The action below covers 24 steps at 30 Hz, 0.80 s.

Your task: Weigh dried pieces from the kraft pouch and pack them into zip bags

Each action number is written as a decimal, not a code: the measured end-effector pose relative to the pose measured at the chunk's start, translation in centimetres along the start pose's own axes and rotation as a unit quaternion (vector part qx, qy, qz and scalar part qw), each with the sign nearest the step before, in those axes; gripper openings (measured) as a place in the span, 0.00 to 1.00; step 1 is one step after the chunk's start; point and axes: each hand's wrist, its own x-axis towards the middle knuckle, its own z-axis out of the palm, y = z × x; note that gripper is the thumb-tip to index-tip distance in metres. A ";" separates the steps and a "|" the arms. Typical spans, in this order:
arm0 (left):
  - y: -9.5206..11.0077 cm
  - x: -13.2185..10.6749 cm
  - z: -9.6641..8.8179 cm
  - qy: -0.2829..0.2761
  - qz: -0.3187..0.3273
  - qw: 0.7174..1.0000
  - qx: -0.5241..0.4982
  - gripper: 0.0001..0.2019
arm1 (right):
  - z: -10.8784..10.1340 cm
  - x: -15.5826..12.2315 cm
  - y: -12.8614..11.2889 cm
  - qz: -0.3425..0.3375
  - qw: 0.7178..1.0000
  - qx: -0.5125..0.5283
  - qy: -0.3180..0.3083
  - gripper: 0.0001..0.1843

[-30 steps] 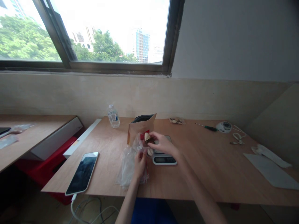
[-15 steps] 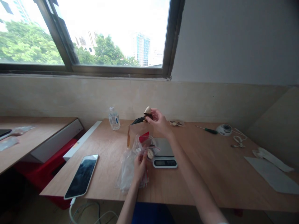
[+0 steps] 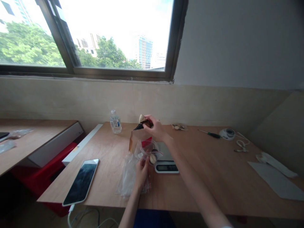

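Observation:
My right hand (image 3: 155, 127) is closed on dried mushrooms (image 3: 142, 118), pale and dark brown, just above the open mouth of a brown paper bag (image 3: 137, 138). My left hand (image 3: 142, 173) pinches a clear zip bag (image 3: 142, 148) by its side; round pale and dark pieces like mushrooms show inside it. Beneath and left of that hand lies a stack of clear plastic bags (image 3: 126, 181). The zip bag hangs in front of the paper bag, beside a kitchen scale (image 3: 166, 167) that my right forearm partly covers.
A water bottle (image 3: 115, 123) stands at the back left, and a phone (image 3: 82, 182) on a cable lies at the front left. Behind the scale rests a small filled bag (image 3: 179, 127). A screwdriver (image 3: 211, 134), a dome camera (image 3: 227, 134) and white sheets (image 3: 276, 180) are on the right.
My right hand has moved left and slightly down with the mushrooms, closer to the paper bag's mouth. My left hand still grips the zip bag in nearly the same place.

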 end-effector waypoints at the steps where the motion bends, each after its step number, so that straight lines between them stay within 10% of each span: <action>1: 0.0 0.0 0.0 -0.001 0.000 1.000 0.001 0.19 | 0.2 -0.1 0.0 -0.005 1.000 -0.007 -0.010 0.16; 16: 0.4 -0.1 0.1 0.001 -0.008 1.000 -0.007 0.20 | -0.1 -0.8 0.9 -0.043 0.996 0.049 -0.055 0.16; 24: 0.4 -0.1 0.1 0.014 -0.006 0.999 -0.030 0.19 | -0.9 -1.0 0.8 -0.064 0.977 -0.186 -0.080 0.23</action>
